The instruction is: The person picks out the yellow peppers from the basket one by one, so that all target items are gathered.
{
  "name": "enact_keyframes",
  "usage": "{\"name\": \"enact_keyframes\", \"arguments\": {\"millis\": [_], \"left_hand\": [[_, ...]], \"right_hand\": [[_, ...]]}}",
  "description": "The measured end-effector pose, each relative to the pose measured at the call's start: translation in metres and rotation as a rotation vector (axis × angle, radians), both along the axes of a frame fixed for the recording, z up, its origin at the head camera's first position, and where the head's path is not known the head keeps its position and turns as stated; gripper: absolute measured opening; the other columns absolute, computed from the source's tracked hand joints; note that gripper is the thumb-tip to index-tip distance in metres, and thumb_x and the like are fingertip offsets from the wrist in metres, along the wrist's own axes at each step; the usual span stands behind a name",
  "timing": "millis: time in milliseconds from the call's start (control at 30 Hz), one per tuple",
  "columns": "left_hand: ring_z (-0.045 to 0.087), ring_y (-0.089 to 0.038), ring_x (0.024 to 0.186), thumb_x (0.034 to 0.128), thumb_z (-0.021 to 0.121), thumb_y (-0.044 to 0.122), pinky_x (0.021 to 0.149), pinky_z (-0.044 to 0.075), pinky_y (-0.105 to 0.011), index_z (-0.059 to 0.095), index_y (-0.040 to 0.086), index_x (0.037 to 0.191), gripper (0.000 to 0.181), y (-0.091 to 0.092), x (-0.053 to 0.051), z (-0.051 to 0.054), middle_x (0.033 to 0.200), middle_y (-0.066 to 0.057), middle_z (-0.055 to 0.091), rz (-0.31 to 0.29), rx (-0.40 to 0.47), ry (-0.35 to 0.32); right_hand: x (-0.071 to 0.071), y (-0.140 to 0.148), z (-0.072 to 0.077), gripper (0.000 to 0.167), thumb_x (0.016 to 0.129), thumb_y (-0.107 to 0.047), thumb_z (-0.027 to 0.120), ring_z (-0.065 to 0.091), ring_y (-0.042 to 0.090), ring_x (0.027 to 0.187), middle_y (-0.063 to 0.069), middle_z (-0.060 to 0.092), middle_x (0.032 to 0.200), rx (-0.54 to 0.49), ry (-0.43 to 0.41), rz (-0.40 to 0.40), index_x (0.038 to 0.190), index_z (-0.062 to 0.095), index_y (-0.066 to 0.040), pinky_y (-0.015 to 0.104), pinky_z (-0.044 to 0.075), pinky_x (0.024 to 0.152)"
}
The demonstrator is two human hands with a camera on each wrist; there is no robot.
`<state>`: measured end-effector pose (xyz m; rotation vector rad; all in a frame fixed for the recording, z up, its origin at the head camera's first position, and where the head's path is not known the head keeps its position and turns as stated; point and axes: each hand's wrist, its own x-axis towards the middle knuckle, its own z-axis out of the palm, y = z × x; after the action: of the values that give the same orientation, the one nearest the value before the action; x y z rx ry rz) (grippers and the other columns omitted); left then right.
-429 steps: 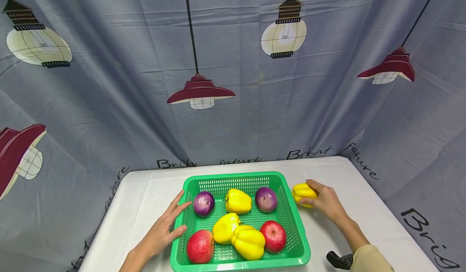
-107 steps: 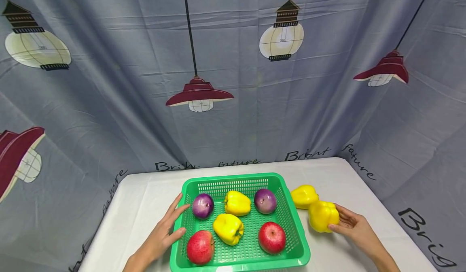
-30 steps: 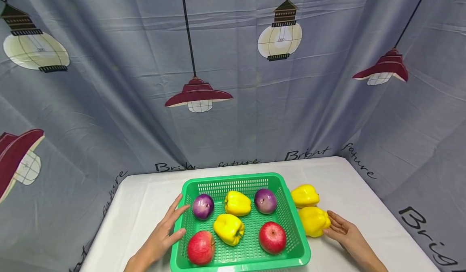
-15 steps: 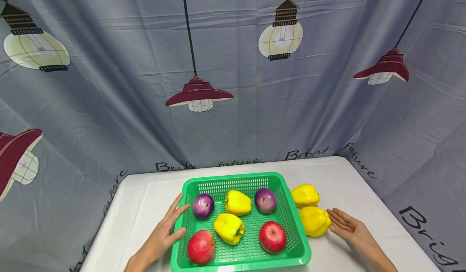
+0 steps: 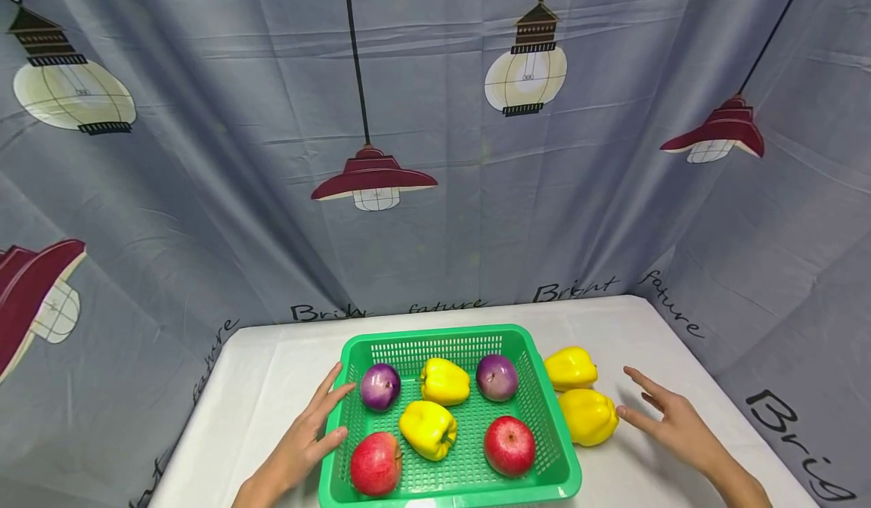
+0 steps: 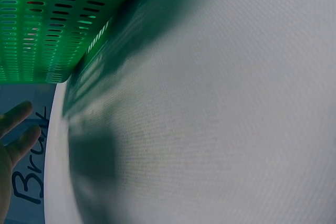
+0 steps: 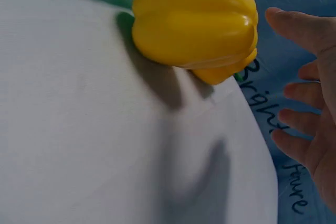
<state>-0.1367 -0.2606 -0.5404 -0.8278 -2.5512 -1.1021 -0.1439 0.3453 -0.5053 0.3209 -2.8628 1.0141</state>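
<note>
A green plastic basket (image 5: 450, 485) holds two yellow bell peppers (image 5: 445, 382) (image 5: 428, 429), two red apples (image 5: 376, 463) (image 5: 509, 446) and two round purple vegetables (image 5: 380, 386) (image 5: 497, 377). My left hand (image 5: 299, 444) is at the basket's left rim, fingers spread, holding nothing. Right of the basket, two more yellow peppers lie on the table, one farther (image 5: 571, 367) and one nearer (image 5: 588, 416). My right hand (image 5: 677, 421) hovers just right of the nearer pepper with fingers extended. In the right wrist view a small gap separates the thumb from that pepper (image 7: 194, 19).
A white cloth (image 5: 238, 387) covers the table. Behind it hangs a grey-blue curtain (image 5: 449, 251) printed with lamps and lettering. The left wrist view shows the basket's slotted side (image 6: 58, 30) and its shadow on the cloth.
One pepper has left the basket, carried right by my right hand and set beside the pepper placed earlier. That hand has since let go and drawn back slightly. My left hand stays put.
</note>
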Motion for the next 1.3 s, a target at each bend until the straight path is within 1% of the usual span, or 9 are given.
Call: {"name": "enact_keyframes", "arguments": {"millis": [67, 133, 233, 367, 467, 567, 733, 1100, 1300], "left_hand": [[0.030, -0.032, 0.147, 0.0914, 0.064, 0.012, 0.091, 0.043, -0.072, 0.045, 0.013, 0.151, 0.063, 0.001, 0.000, 0.000, 0.166, -0.015, 0.017, -0.003, 0.000, -0.001], [0.029, -0.032, 0.147, 0.0916, 0.064, 0.012, 0.091, 0.043, -0.072, 0.045, 0.013, 0.151, 0.062, 0.001, 0.000, 0.000, 0.166, -0.014, 0.017, -0.002, -0.001, -0.006], [0.030, -0.032, 0.147, 0.0916, 0.064, 0.012, 0.091, 0.043, -0.072, 0.046, 0.013, 0.151, 0.062, 0.001, 0.000, 0.001, 0.166, -0.014, 0.017, -0.001, -0.002, -0.010], [0.031, -0.032, 0.146, 0.0916, 0.064, 0.013, 0.091, 0.043, -0.071, 0.046, 0.013, 0.151, 0.062, 0.001, 0.000, 0.001, 0.166, -0.014, 0.018, 0.004, -0.003, -0.006], [0.031, -0.032, 0.146, 0.0917, 0.063, 0.013, 0.091, 0.043, -0.071, 0.046, 0.013, 0.150, 0.061, 0.002, -0.001, 0.002, 0.166, -0.014, 0.018, 0.002, -0.005, -0.002], [0.030, -0.031, 0.147, 0.0915, 0.063, 0.012, 0.091, 0.044, -0.071, 0.047, 0.012, 0.150, 0.061, 0.002, -0.001, 0.002, 0.166, -0.015, 0.018, -0.002, 0.000, -0.003], [0.028, -0.030, 0.148, 0.0907, 0.064, 0.011, 0.090, 0.043, -0.072, 0.047, 0.010, 0.149, 0.061, 0.001, 0.000, 0.003, 0.166, -0.016, 0.018, -0.008, 0.021, -0.001], [0.031, -0.029, 0.146, 0.0917, 0.064, 0.012, 0.092, 0.046, -0.066, 0.047, 0.013, 0.150, 0.061, 0.002, 0.000, 0.001, 0.166, -0.014, 0.018, 0.007, -0.012, -0.002], [0.034, -0.029, 0.145, 0.0919, 0.063, 0.012, 0.092, 0.049, -0.062, 0.047, 0.013, 0.150, 0.060, 0.002, 0.001, 0.002, 0.166, -0.014, 0.019, 0.008, -0.010, 0.000]], "right_hand": [[-0.001, 0.000, 0.005, 0.077, 0.093, -0.036, 0.074, 0.049, 0.058, 0.122, 0.031, 0.043, 0.149, 0.029, 0.031, 0.025, 0.151, 0.040, 0.003, 0.065, 0.043, 0.096], [-0.003, -0.002, 0.010, 0.080, 0.092, -0.036, 0.075, 0.044, 0.058, 0.128, 0.032, 0.042, 0.149, 0.054, 0.049, 0.054, 0.151, 0.040, 0.003, 0.068, 0.038, 0.099], [-0.005, -0.004, 0.017, 0.082, 0.090, -0.037, 0.077, 0.038, 0.055, 0.135, 0.030, 0.040, 0.151, 0.085, 0.074, 0.100, 0.151, 0.041, 0.003, 0.057, 0.027, 0.114], [-0.010, -0.011, 0.029, 0.084, 0.089, -0.040, 0.077, 0.034, 0.053, 0.138, 0.026, 0.038, 0.155, 0.120, 0.082, 0.150, 0.152, 0.040, 0.002, 0.042, 0.017, 0.121], [-0.012, -0.016, 0.039, 0.085, 0.089, -0.043, 0.077, 0.034, 0.050, 0.139, 0.022, 0.038, 0.156, 0.156, 0.072, 0.178, 0.152, 0.040, 0.002, 0.040, 0.021, 0.120], [-0.015, -0.021, 0.048, 0.086, 0.089, -0.047, 0.075, 0.037, 0.045, 0.140, 0.019, 0.039, 0.156, 0.207, 0.057, 0.204, 0.152, 0.041, 0.001, 0.043, 0.030, 0.116], [-0.020, -0.029, 0.060, 0.086, 0.090, -0.048, 0.074, 0.041, 0.044, 0.138, 0.020, 0.041, 0.155, 0.244, 0.044, 0.251, 0.152, 0.041, 0.002, 0.060, 0.038, 0.105], [-0.036, -0.053, 0.069, 0.079, 0.092, -0.044, 0.072, 0.054, 0.048, 0.124, 0.021, 0.049, 0.148, 0.116, -0.004, 0.384, 0.151, 0.043, 0.000, 0.066, 0.046, 0.094], [-0.044, -0.071, 0.069, 0.074, 0.093, -0.030, 0.075, 0.050, 0.046, 0.130, 0.019, 0.047, 0.151, -0.086, -0.058, 0.424, 0.151, 0.042, 0.001, 0.056, 0.046, 0.099]]}}
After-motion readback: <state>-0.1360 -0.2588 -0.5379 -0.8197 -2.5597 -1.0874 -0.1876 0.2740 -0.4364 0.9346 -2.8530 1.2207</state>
